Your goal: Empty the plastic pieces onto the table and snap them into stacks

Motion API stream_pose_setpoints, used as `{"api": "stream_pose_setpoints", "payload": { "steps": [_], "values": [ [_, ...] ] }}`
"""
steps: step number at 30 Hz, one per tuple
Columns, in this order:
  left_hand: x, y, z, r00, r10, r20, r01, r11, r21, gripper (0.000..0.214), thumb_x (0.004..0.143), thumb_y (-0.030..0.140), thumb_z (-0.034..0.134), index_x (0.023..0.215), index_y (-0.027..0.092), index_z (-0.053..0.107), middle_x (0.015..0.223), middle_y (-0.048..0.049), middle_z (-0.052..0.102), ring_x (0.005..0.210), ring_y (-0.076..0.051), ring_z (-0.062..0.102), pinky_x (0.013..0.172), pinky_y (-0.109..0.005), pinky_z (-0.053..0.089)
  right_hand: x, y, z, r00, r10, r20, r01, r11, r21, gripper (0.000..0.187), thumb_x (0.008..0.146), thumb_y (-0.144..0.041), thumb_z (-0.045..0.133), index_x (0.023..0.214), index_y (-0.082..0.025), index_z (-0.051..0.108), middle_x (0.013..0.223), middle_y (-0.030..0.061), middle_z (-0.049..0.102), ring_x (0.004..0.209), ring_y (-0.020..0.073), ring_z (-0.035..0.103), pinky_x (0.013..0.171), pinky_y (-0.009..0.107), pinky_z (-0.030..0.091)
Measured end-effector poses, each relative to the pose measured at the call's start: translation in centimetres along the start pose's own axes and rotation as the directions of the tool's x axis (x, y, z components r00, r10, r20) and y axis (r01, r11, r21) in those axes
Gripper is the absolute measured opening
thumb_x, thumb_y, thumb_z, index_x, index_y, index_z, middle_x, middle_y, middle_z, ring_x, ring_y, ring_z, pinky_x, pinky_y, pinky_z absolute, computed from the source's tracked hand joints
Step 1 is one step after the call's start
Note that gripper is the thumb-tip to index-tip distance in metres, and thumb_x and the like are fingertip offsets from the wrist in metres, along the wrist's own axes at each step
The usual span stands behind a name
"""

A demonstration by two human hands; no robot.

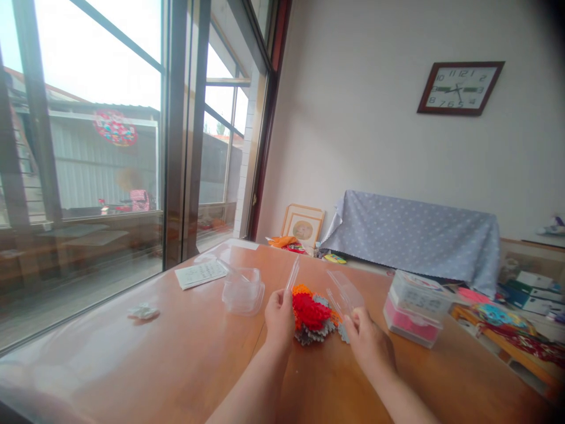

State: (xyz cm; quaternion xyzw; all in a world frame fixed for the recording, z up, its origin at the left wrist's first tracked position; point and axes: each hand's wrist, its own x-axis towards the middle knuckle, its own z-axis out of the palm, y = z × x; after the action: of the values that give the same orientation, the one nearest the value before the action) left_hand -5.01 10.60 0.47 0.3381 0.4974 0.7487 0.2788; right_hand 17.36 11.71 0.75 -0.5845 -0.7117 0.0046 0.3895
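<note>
My left hand [280, 315] is closed on a thin clear plastic piece [293, 272], which stands up from the fingers and is seen nearly edge-on. My right hand [366, 335] pinches a wider clear plastic sheet [346, 288], tilted up and to the left. Whether either piece is a lid or a sleeve I cannot tell. Between my hands, on the wooden table [198, 365], lies a heap of scalloped-edged pieces: red [312, 312] on top, orange [302, 290] and grey [311, 337] around and beneath. Neither hand grips the heap; part of its right side is behind my right hand.
Left of the heap stands a clear plastic tub [242, 291], beside a printed paper [200, 274]. A small pale crumpled item [143, 312] lies farther left. Stacked clear boxes [415, 309], the lower with pink contents, stand at right. A large window [101, 141] borders the left side.
</note>
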Motion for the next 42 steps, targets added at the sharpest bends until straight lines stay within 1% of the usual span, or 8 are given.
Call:
{"api": "stream_pose_setpoints", "payload": {
  "steps": [7, 13, 19, 23, 27, 33, 37, 42],
  "values": [
    [-0.7, 1.0, 0.3, 0.995, 0.064, 0.082, -0.064, 0.998, -0.009, 0.044, 0.089, 0.056, 0.06, 0.098, 0.014, 0.071, 0.09, -0.0071, 0.073, 0.086, -0.021, 0.066, 0.077, -0.03, 0.048, 0.0, 2.1, -1.2, 0.978, 0.192, -0.077, -0.162, 0.941, 0.296, 0.029, 0.087, -0.055, 0.057, 0.086, -0.027, 0.05, 0.073, 0.0022, 0.069, 0.067, 0.0233, 0.063, 0.064, 0.031, 0.041],
    [-1.3, 1.3, 0.6, 0.975, 0.161, 0.153, -0.176, 0.981, 0.086, 0.037, 0.089, 0.049, 0.061, 0.103, 0.017, 0.073, 0.099, -0.0099, 0.074, 0.094, -0.024, 0.067, 0.086, -0.036, 0.05, -0.1, 3.0, -2.1, 0.926, 0.378, 0.008, -0.275, 0.659, 0.7, 0.036, 0.08, -0.058, 0.068, 0.083, -0.024, 0.054, 0.067, -0.0009, 0.064, 0.06, 0.0171, 0.058, 0.06, 0.029, 0.047],
    [-2.9, 3.0, 0.5, 0.842, 0.419, 0.34, -0.503, 0.838, 0.212, 0.02, 0.093, 0.037, 0.06, 0.102, 0.024, 0.073, 0.112, -0.0092, 0.072, 0.111, -0.026, 0.062, 0.101, -0.044, 0.047, 0.1, 3.5, -2.9, 0.912, 0.398, 0.102, -0.314, 0.516, 0.797, 0.031, 0.079, -0.046, 0.074, 0.077, -0.022, 0.056, 0.066, -0.0033, 0.059, 0.053, 0.01, 0.046, 0.048, 0.023, 0.035],
    [-3.8, 4.1, 0.5, 0.791, 0.453, 0.411, -0.556, 0.812, 0.175, 0.021, 0.096, 0.035, 0.057, 0.107, 0.025, 0.072, 0.12, -0.0094, 0.069, 0.117, -0.025, 0.06, 0.105, -0.043, 0.045, 0.2, 3.5, -3.6, 0.92, 0.334, 0.205, -0.344, 0.439, 0.83, 0.03, 0.083, -0.041, 0.071, 0.072, -0.021, 0.052, 0.064, -0.005, 0.053, 0.05, 0.0071, 0.041, 0.045, 0.022, 0.029],
    [-4.0, 4.6, 0.5, 0.828, 0.406, 0.387, -0.475, 0.874, 0.101, 0.024, 0.1, 0.036, 0.051, 0.111, 0.024, 0.068, 0.11, -0.0076, 0.072, 0.105, -0.022, 0.065, 0.096, -0.037, 0.049, 0.4, 4.3, -4.4, 0.91, 0.309, 0.277, -0.388, 0.398, 0.831, 0.033, 0.083, -0.041, 0.072, 0.068, -0.021, 0.05, 0.063, -0.0058, 0.05, 0.047, 0.0061, 0.035, 0.044, 0.022, 0.024],
    [-3.8, 4.8, 0.8, 0.913, 0.24, 0.33, -0.245, 0.969, -0.025, 0.034, 0.099, 0.049, 0.05, 0.105, 0.019, 0.066, 0.094, -0.0059, 0.071, 0.077, -0.016, 0.067, 0.073, -0.028, 0.053, 0.5, 4.9, -5.1, 0.921, 0.277, 0.273, -0.376, 0.457, 0.806, 0.035, 0.082, -0.044, 0.071, 0.067, -0.021, 0.049, 0.061, -0.0058, 0.047, 0.047, 0.0064, 0.032, 0.044, 0.023, 0.022],
    [-3.6, 4.4, 1.2, 0.932, 0.085, 0.353, -0.082, 0.996, -0.025, 0.04, 0.092, 0.056, 0.057, 0.092, 0.017, 0.066, 0.074, -0.0012, 0.065, 0.056, -0.011, 0.057, 0.054, -0.022, 0.046, 0.5, 4.3, -5.3, 0.921, 0.236, 0.31, -0.388, 0.49, 0.781, 0.032, 0.084, -0.045, 0.069, 0.073, -0.021, 0.05, 0.061, -0.006, 0.048, 0.05, 0.0074, 0.032, 0.046, 0.022, 0.022],
    [-2.9, 4.3, 0.9, 0.951, -0.049, 0.304, 0.063, 0.997, -0.035, 0.045, 0.082, 0.06, 0.067, 0.086, 0.015, 0.067, 0.068, 0.0009, 0.061, 0.049, -0.008, 0.047, 0.047, -0.019, 0.038, 0.5, 4.7, -5.0, 0.906, 0.224, 0.36, -0.424, 0.479, 0.769, 0.026, 0.083, -0.043, 0.069, 0.081, -0.021, 0.055, 0.059, -0.0075, 0.043, 0.052, 0.0083, 0.03, 0.047, 0.022, 0.019]
  ]
}}
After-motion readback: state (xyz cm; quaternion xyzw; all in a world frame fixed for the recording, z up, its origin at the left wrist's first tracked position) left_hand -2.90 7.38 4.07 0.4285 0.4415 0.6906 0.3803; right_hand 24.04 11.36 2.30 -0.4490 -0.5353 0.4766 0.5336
